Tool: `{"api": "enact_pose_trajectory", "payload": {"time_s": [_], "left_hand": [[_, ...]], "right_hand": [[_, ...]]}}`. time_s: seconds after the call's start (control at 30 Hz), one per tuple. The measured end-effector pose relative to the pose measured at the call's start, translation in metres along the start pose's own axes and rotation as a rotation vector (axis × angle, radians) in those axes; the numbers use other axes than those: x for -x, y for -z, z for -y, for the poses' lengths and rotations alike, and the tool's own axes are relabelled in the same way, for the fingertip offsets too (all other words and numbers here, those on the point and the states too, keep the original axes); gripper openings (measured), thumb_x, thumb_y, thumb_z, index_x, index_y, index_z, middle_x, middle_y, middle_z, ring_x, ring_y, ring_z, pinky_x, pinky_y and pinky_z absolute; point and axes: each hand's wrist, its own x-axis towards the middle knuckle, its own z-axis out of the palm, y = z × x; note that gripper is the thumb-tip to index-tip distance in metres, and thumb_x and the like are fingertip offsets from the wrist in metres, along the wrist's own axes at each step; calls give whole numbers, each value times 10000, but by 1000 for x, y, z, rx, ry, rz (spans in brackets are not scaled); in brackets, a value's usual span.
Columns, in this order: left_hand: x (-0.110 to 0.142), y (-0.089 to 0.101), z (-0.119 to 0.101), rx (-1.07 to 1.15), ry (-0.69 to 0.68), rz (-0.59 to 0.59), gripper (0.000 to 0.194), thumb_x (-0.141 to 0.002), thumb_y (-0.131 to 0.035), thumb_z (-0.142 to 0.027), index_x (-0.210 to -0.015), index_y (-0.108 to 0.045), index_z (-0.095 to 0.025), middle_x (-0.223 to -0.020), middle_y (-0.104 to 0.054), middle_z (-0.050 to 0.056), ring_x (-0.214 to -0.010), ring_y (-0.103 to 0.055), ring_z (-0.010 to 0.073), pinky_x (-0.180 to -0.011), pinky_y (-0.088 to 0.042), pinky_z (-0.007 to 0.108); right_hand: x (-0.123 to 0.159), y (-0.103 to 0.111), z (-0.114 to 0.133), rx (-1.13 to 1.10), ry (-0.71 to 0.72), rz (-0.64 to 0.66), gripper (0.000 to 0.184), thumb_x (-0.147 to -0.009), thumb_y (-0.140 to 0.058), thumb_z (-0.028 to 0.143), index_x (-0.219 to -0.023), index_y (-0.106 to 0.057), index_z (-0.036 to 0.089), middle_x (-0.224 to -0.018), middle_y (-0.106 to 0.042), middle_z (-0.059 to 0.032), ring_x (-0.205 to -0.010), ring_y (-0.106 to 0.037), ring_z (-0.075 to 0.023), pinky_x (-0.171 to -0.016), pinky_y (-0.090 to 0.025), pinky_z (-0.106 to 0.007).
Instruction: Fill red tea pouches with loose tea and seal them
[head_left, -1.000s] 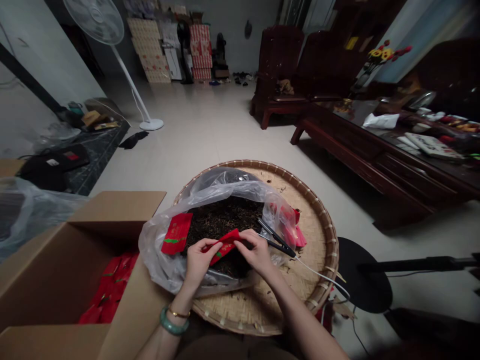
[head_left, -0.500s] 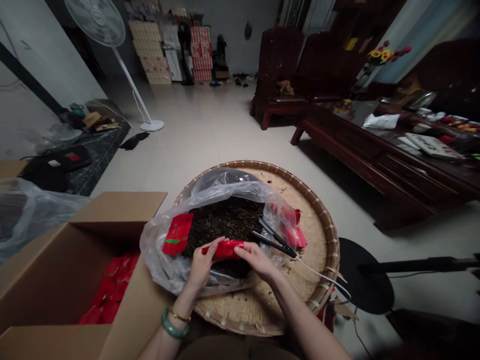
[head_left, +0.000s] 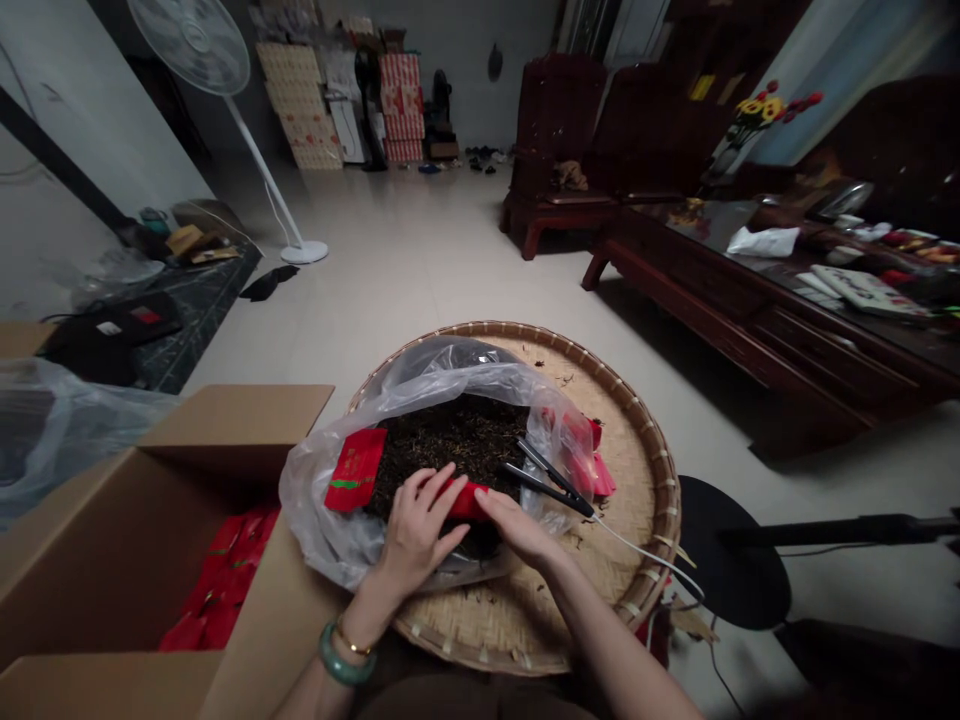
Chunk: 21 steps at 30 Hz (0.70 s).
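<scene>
Over the dark loose tea leaves [head_left: 450, 425], my right hand [head_left: 519, 522] pinches the end of a small red packet [head_left: 466, 500]. My left hand [head_left: 420, 525] has its fingers spread across the packet's other end, partly covering it; whether it presses on it I cannot tell. The leaves fill a clear plastic bag [head_left: 322, 535], where a flat red packet with a green stripe [head_left: 357, 468] lies at the left. A black hair straightener [head_left: 551, 490], its plates apart, lies right of my hands.
A round woven bamboo tray [head_left: 637, 420] bears the bag and several pink-red packets [head_left: 596, 470]. At the left stands an open cardboard box [head_left: 82, 560] with red packets inside. A white cord [head_left: 645, 555] runs over the tray's right rim. Beyond are a fan [head_left: 270, 180] and a wooden table [head_left: 750, 300].
My left hand has let go of its pinch on the packet's left end, and its fingers now spread over the packet. My right hand stays at the right end.
</scene>
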Motion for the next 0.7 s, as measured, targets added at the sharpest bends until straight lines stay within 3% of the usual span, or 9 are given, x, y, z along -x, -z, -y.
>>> {"api": "enact_pose_trajectory", "payload": {"time_s": [0.13, 0.4, 0.47, 0.57, 0.63, 0.7], "left_hand": [[2, -5, -4, -34, -45, 108, 584, -748, -618, -137, -1308, -468, -208, -1247, -586, 101, -1062, -490, 277, -877, -448, 451], [0, -7, -1, 184, 64, -3, 434, -685, -613, -100, -1107, -576, -196, -1020, -660, 77, -950, -546, 251, -835, -490, 438], [-1, -4, 0, 227, 129, -26, 359, -683, -646, -140, -1034, -603, -198, -960, -667, 69, -912, -564, 238, -810, -500, 412], [1, 2, 6, 296, 270, -64, 302, -679, -692, -233, -972, -626, -205, -929, -662, 59, -845, -596, 208, -732, -518, 343], [2, 5, 12, 344, 389, -113, 336, -658, -715, -289, -971, -630, -202, -930, -660, 53, -768, -607, 180, -659, -520, 294], [4, 8, 19, 418, 514, -195, 394, -633, -729, -336, -980, -621, -184, -934, -663, 55, -719, -614, 162, -635, -522, 272]], "right_hand": [[1, -2, -1, 13, -1, -19, 511, -762, -531, 645, -896, -687, 177, -857, -681, -33, -851, -581, -190, -891, -423, -371], [9, 3, 21, 96, 21, 61, 534, -801, -472, 641, -653, -664, 166, -682, -652, -15, -720, -587, -179, -830, -453, -363], [7, 6, 25, 13, 41, 18, 541, -825, -449, 624, -673, -676, 156, -683, -671, -44, -715, -624, -189, -838, -467, -379], [-6, 11, 21, -60, 98, -178, 502, -859, -421, 570, -775, -679, 148, -722, -688, -79, -732, -658, -201, -771, -511, -381], [-20, 13, 12, 89, 167, -264, 349, -837, -512, 475, -923, -663, 173, -863, -696, -82, -839, -658, -214, -758, -525, -382], [-34, 10, 3, 389, 279, -228, 328, -786, -599, 306, -1101, -611, 218, -1098, -652, -82, -1023, -602, -221, -878, -483, -414]]}}
